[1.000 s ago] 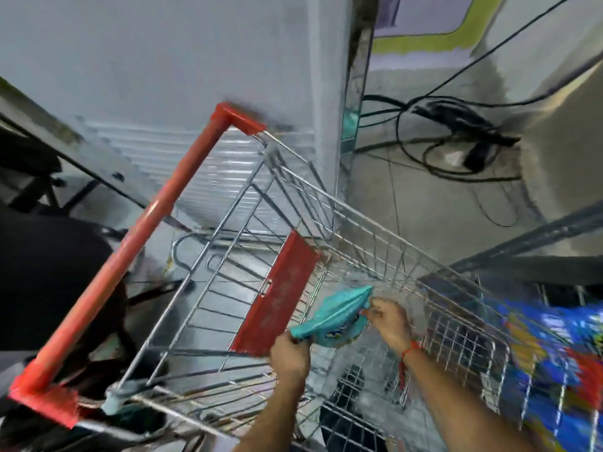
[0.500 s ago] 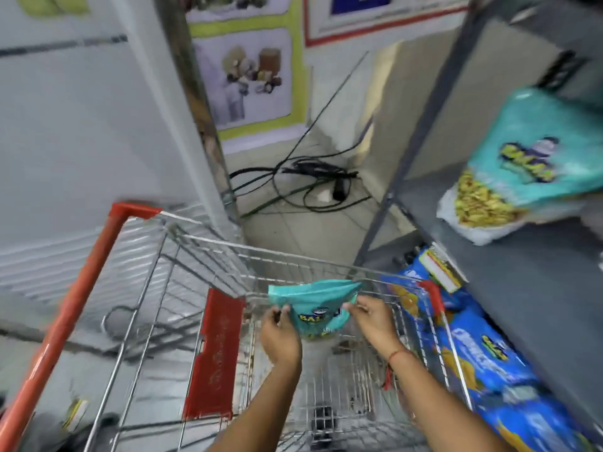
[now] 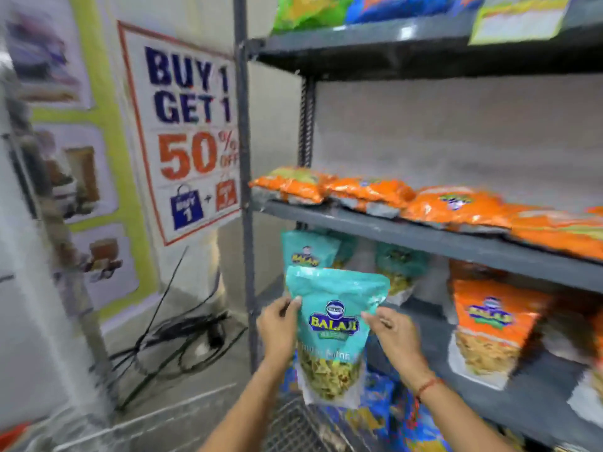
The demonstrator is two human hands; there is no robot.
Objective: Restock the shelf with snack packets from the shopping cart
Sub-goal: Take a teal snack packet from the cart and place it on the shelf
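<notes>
I hold a teal snack packet [image 3: 332, 327] upright in front of the grey metal shelf unit [image 3: 424, 238]. My left hand [image 3: 277, 327] grips its left edge and my right hand [image 3: 396, 337] grips its right edge. Behind it, on the lower shelf board [image 3: 528, 402], two more teal packets [image 3: 306, 251] stand upright at the left end. Only a corner of the shopping cart's wire mesh [image 3: 290, 425] shows below my arms.
Orange packets [image 3: 456, 203] lie flat on the middle shelf; an orange packet [image 3: 489, 324] stands on the lower one. Blue packets [image 3: 385, 415] sit at the bottom. A shelf upright [image 3: 243, 177] is left of my hands. Black cables [image 3: 182, 340] lie on the floor under a sale poster [image 3: 186, 132].
The view has swung up from the cart to the shelf. Both hands have lifted the teal packet out of the cart and brought it upright in front of the lower shelf.
</notes>
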